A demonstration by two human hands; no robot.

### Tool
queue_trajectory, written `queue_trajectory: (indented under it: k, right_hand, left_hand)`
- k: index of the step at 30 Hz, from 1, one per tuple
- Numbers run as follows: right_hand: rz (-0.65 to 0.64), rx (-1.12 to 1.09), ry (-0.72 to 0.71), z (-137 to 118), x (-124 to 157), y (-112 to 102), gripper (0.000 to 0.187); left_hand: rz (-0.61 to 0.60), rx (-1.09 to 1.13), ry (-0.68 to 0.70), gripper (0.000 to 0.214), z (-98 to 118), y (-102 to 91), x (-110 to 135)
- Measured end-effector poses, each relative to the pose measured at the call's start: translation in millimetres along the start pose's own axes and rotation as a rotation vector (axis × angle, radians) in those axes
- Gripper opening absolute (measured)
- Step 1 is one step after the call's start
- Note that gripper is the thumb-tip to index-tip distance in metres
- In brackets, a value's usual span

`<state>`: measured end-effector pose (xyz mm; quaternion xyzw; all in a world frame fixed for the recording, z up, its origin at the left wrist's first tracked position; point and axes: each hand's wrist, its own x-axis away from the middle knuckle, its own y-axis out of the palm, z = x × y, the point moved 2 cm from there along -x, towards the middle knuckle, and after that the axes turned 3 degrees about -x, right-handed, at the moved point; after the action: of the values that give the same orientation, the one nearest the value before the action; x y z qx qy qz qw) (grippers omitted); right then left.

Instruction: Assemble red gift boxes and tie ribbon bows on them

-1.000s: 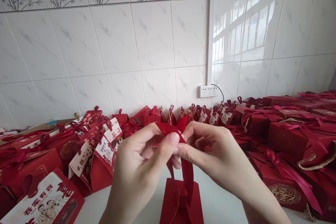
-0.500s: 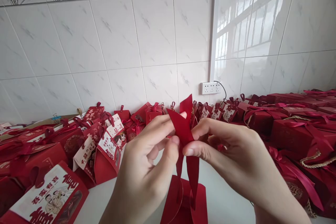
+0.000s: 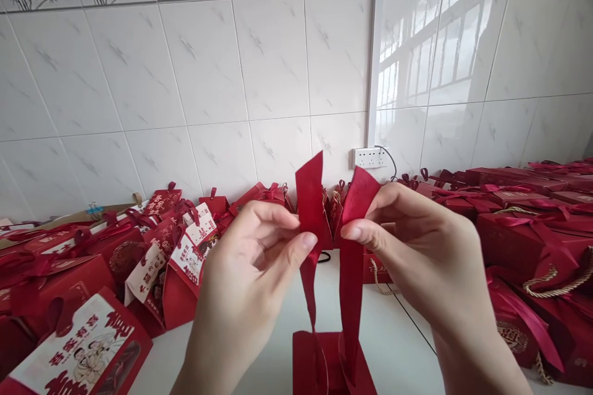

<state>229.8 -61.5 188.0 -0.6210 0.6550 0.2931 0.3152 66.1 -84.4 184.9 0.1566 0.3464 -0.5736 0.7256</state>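
My left hand [image 3: 259,271] pinches one end of a red ribbon [image 3: 309,194] between thumb and fingers, its slanted tip sticking up. The other ribbon end is pinched in my right hand [image 3: 407,247], to the right and apart from the first. Both strands run down to a small red gift box [image 3: 364,376] at the bottom centre of the view. The left strand is twisted partway down; the right one hangs flatter. The box's lower part is cut off by the frame edge.
Red gift boxes with white printed cards [image 3: 83,345] crowd the left side. Larger red boxes with bows and gold cords [image 3: 532,237] are piled on the right. The white table [image 3: 403,327] shows between them. Behind stands a tiled wall with a power strip [image 3: 368,157].
The two ribbon ends were crossed over each other between my hands. Now they are separated, standing side by side, my right hand slightly higher and further right.
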Motion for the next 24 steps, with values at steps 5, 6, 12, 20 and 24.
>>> queue_trajectory:
  k: [5, 6, 12, 20, 24]
  right_hand:
    - [-0.154, -0.043, 0.057, 5, 0, 5, 0.03]
    - [-0.17, -0.037, 0.059, 6, 0, 6, 0.03]
    - [-0.16, 0.009, -0.02, 6, 7, 8, 0.022]
    - [-0.014, 0.177, -0.288, -1, 4, 12, 0.016]
    - [-0.01, 0.141, -0.251, 4, 2, 11, 0.015]
  left_hand:
    - [-0.151, -0.031, -0.043, 0.013, 0, 3.0, 1]
    - [-0.169, -0.027, -0.051, 0.016, 0, 3.5, 1]
    - [-0.234, 0.038, -0.078, 0.024, 4, 1.9, 4]
    - [-0.446, 0.053, -0.118, 0.016, 6, 9.4, 3]
    - [-0.361, 0.018, -0.104, 0.025, -1, 10.5, 0]
